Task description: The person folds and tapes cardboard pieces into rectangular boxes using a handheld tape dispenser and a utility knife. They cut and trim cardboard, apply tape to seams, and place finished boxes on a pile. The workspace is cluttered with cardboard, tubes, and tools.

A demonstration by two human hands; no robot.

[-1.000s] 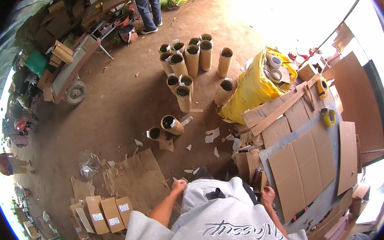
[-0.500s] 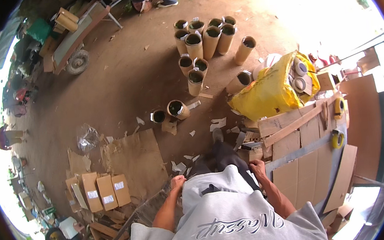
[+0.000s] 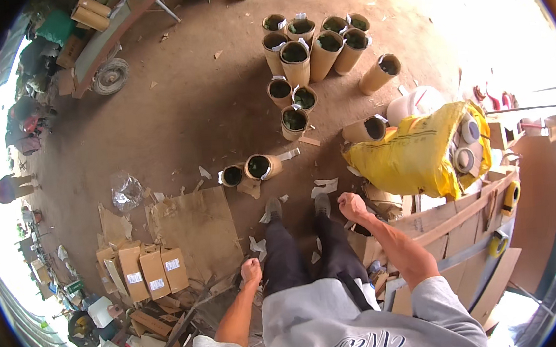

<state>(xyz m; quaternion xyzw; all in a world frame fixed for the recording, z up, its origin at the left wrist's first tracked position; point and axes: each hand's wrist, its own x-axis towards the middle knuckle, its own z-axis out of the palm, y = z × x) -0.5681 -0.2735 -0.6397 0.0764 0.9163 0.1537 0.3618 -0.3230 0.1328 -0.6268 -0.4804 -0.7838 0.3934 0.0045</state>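
My left hand hangs beside my left leg, loosely closed with nothing seen in it. My right hand is held out ahead of my right leg, curled into a fist with nothing showing in it. It is close to a large yellow sack that has rolls sticking out of its open end. Ahead of my feet stand a cardboard tube and a shorter one. Farther off, several tall cardboard tubes stand in a cluster, with dark green stuff inside. Neither hand touches any tube.
Cardboard boxes and a flat cardboard sheet lie to the left. On my right is a bench with wood strips and tape rolls. A cart stands far left. A white bucket sits behind the sack. Paper scraps litter the ground.
I have stepped forward, away from the bench edge. My right hand has swung forward and left off the bench side; my left hand has shifted slightly. Both feet now show.
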